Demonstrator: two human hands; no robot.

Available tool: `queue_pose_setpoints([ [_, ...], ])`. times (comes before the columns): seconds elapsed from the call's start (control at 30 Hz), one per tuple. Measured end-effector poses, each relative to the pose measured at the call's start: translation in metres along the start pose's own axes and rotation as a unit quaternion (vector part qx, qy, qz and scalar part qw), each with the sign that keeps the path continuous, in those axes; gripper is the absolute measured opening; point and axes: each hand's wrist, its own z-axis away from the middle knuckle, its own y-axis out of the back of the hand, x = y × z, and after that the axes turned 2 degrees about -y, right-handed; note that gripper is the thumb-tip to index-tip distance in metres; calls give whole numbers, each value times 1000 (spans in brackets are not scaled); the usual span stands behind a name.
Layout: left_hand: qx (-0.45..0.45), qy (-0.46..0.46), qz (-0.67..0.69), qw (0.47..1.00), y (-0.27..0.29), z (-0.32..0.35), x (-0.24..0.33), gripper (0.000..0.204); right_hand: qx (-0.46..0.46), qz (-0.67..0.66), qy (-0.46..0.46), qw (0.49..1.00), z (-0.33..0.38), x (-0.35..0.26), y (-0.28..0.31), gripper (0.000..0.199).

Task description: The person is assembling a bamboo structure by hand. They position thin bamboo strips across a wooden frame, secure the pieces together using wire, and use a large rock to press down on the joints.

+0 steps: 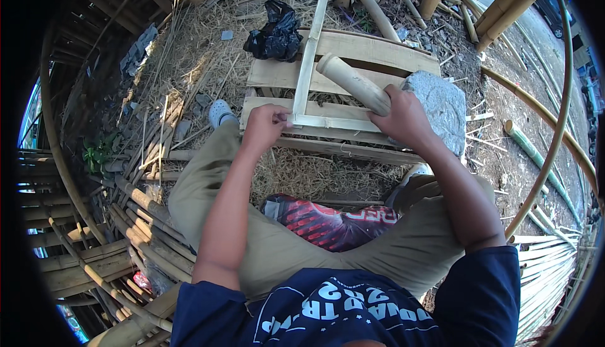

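Note:
Two flat, pale bamboo strips meet in an L on a low wooden slatted bench (265, 73). The long strip (310, 51) points away from me; the short strip (340, 122) runs to the right. My left hand (266, 126) is closed at their corner, its thumb and fingers pinching the strip end; whether something small is also between them is hidden. Gripped in my right hand (406, 117) is a thick bamboo piece (353, 82), tilted up and leftward above the bench. The knuckles are close to the short strip's right end.
A grey stone block (438, 107) stands on the bench's right end, a black plastic bag (275, 32) at its far left corner. A red and black printed sack (334, 224) lies between my legs. Bamboo poles (148, 205) are stacked at left; split strips (545, 277) lie at right.

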Motion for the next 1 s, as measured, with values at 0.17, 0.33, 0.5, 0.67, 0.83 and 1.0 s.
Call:
queue_pose_setpoints([
  [0.17, -23, -88, -33, 995, 8, -6, -1, 40, -84, -25, -26, 996, 8, -20, -16, 51],
  [0.33, -59, -159, -53, 984, 20, -18, -23, 41, -160, -66, -34, 984, 8, -33, -32, 54],
  [0.5, -161, -185, -145, 958, 30, -42, -10, 47, -156, -43, -2, 987, 5, -25, -49, 58],
  [0.67, -150, -321, -211, 911, 32, -60, 0, 70, -168, -84, -46, 981, 0, -35, -39, 57],
  [0.83, -242, -271, -224, 904, 30, -68, -4, 85, -163, -98, -60, 980, -2, -26, -35, 59],
  [1.0, -245, -261, -194, 913, 28, -64, -11, 80, -167, -93, -68, 979, -2, -26, -34, 59],
])
